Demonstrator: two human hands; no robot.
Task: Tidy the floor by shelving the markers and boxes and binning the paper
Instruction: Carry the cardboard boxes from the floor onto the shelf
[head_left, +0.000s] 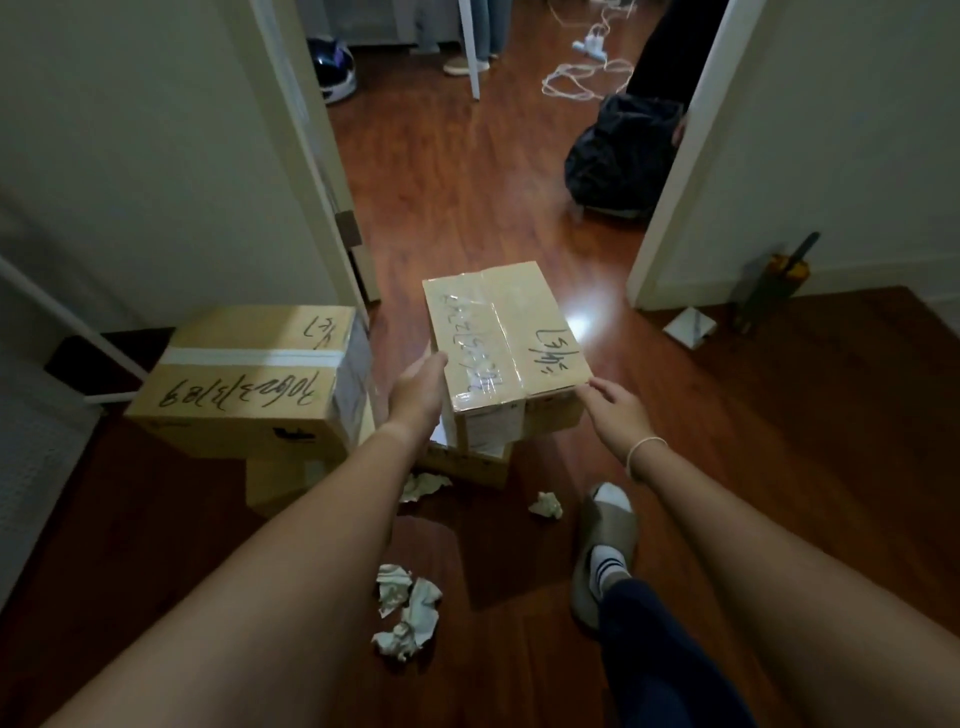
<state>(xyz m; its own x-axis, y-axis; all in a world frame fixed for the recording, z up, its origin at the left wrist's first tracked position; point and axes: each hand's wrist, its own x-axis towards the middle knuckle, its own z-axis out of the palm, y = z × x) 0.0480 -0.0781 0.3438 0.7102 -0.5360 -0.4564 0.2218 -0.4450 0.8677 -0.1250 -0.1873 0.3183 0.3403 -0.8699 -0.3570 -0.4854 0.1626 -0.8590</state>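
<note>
Frame centre: left hand (415, 387) flat, fingers straight against the taped box (506, 343); right hand (615, 405) fingertips curl on its corner. Grip low, lift level.

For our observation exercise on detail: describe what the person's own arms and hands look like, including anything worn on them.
Both forearms are bare, with no sleeves in view. The left hand wears nothing visible: no ring, watch or glove. The right hand is also ungloved, and a thin pale band circles its wrist.
</note>
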